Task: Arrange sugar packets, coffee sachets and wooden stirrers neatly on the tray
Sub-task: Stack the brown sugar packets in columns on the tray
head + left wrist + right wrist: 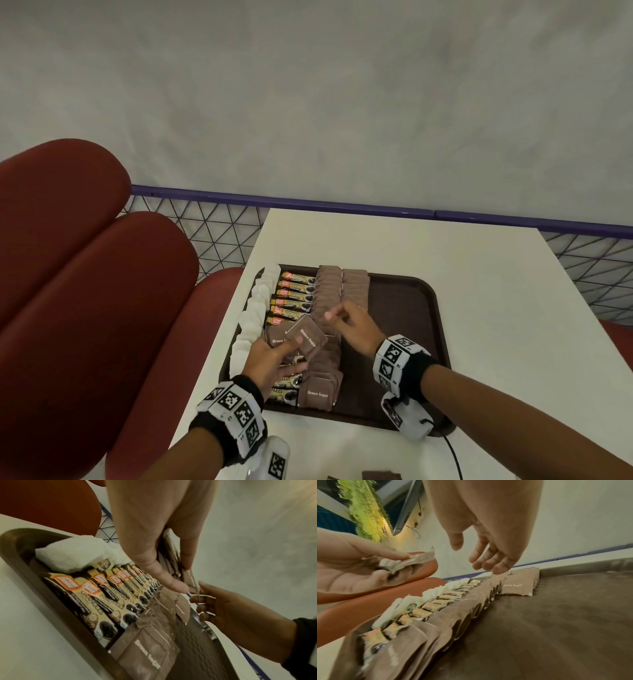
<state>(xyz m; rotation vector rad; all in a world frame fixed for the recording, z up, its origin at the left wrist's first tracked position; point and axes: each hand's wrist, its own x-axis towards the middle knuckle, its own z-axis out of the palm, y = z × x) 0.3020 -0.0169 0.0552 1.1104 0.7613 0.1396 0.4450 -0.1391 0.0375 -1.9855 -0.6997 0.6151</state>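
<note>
A dark brown tray lies on a white table. Along its left side run a column of white packets, a column of coffee sachets and a long row of brown sugar packets, with a shorter second row at the far end. My left hand holds a small stack of brown sugar packets above the sachets, thumb on top. My right hand hovers just right of that stack, over the sugar row, with relaxed fingers holding nothing. No wooden stirrers are visible.
The tray's right half is bare. Red padded seats stand left of the table, with a purple rail and wire mesh behind. A black cable trails off the near right, and a few brown packets lie at the table's near edge.
</note>
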